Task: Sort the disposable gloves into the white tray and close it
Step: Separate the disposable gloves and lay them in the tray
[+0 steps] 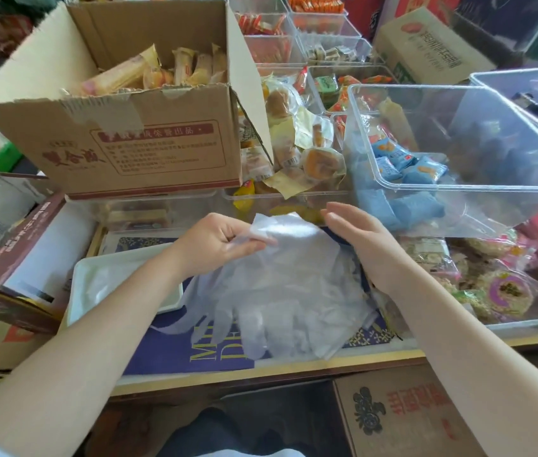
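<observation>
White tray (78, 285) lies open at left, partly under the left forearm; thin clear film inside, probably gloves, hard to tell through glare. Cardboard box (122, 140) behind it holds wrapped snack packets. Clear bin (458, 133) at right holds blue packets; a lower clear bin (524, 319) holds round rice-cake packs.

Disposable gloves (280, 291): loose clear pile on the purple box lid (175, 354), just right of the tray. Top glove's long axis runs away from the person, cuff far, fingers pointing back toward the near edge.

Left hand (214, 245) pinches the cuff, fingers curled on it. Right hand (360, 239) flat, fingers straight, alongside the cuff's right edge.
</observation>
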